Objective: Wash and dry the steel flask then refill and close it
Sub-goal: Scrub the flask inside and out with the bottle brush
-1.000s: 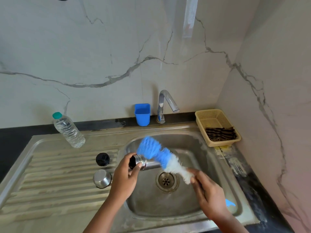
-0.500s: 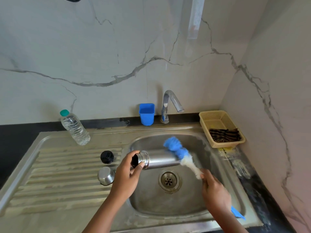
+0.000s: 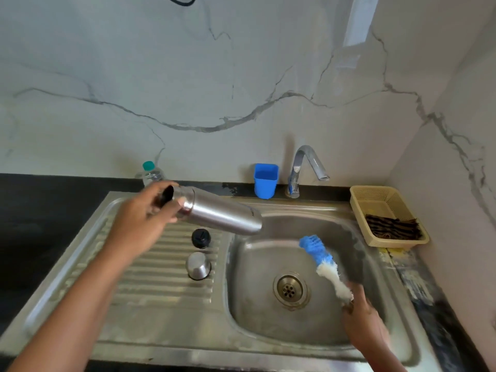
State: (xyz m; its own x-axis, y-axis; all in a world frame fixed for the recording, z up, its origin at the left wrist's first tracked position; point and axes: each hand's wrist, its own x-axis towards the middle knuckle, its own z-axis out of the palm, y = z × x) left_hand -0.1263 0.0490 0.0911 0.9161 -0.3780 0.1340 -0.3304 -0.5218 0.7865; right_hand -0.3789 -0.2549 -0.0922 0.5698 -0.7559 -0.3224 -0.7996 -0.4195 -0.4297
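- My left hand (image 3: 142, 218) grips the steel flask (image 3: 220, 214) near its open neck, fingers and thumb curled around it.
- The flask lies almost on its side in the air, above the ribbed draining board (image 3: 150, 269), with its open mouth pointing left towards the hand and its base reaching right, over the near edge of the sink basin (image 3: 257, 312).
- My right hand (image 3: 362, 320) is low over the right side of the basin, fingers closed around the handle of a bottle brush (image 3: 322, 261); the hand is blurred, so I cannot make out the exact grip.
- The brush slants up and to the left from that hand, white bristles nearest the fingers and blue bristles at the tip. The tip sits below and to the right of the flask's base, apart from it.
- The two hands are well apart, with the flask on the left side and the brush on the right.
- On the draining board, beneath the flask, stand a black stopper (image 3: 201, 238) and, just in front of it, a steel cap (image 3: 198, 265).
- A clear plastic water bottle (image 3: 150, 174) with a green top stands behind my left hand, partly hidden by it.
- At the back edge are a blue cup (image 3: 265, 181) and, beside it, the tap (image 3: 303, 167).
- A cream basket (image 3: 375, 194) to the right of the sink holds a dark striped cloth (image 3: 393, 226).
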